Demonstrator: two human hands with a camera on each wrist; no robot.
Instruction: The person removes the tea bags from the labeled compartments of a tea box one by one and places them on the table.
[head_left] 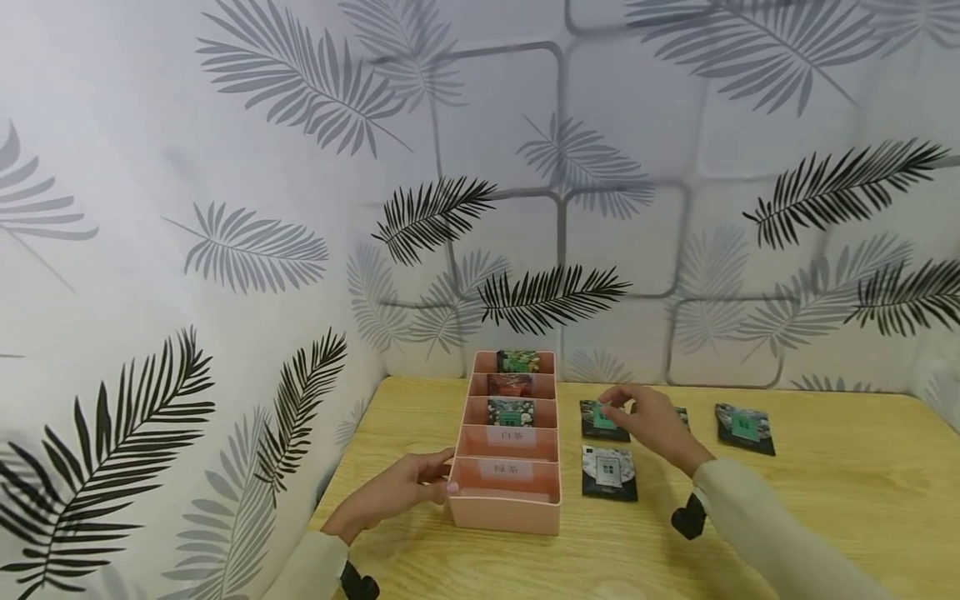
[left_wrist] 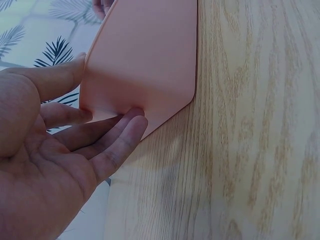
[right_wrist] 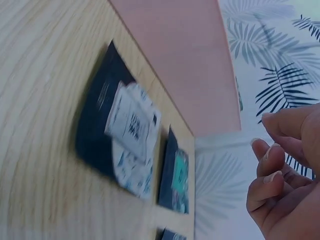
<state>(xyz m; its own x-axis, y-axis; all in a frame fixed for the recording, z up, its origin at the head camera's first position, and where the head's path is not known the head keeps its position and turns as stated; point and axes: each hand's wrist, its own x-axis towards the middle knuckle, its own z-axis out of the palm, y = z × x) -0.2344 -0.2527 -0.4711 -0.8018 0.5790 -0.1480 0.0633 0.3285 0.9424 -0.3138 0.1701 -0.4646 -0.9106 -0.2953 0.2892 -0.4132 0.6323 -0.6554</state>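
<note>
A long pink box (head_left: 506, 514) with a row of compartments stands on the wooden table. My left hand (head_left: 401, 492) holds its near left corner, thumb at the front rim and fingers against the left side; in the left wrist view, the fingertips (left_wrist: 135, 127) lie against the pink wall. My right hand (head_left: 648, 421) is over the sachets right of the box, fingers loosely bent with nothing between them. Below it is a dark sachet with a green label (head_left: 596, 429), partly overlapped by the fingers. Nearer lies a black-and-white sachet with a pale label (head_left: 609, 472).
The far compartments hold a green-yellow sachet (head_left: 518, 361), a reddish sachet (head_left: 510, 385) and a dark green-labelled sachet (head_left: 512, 412). Paper labels with Chinese characters mark the two near compartments. Another dark sachet (head_left: 745, 427) lies at the right. A leaf-patterned wall (head_left: 622, 250) borders the table (head_left: 840, 500).
</note>
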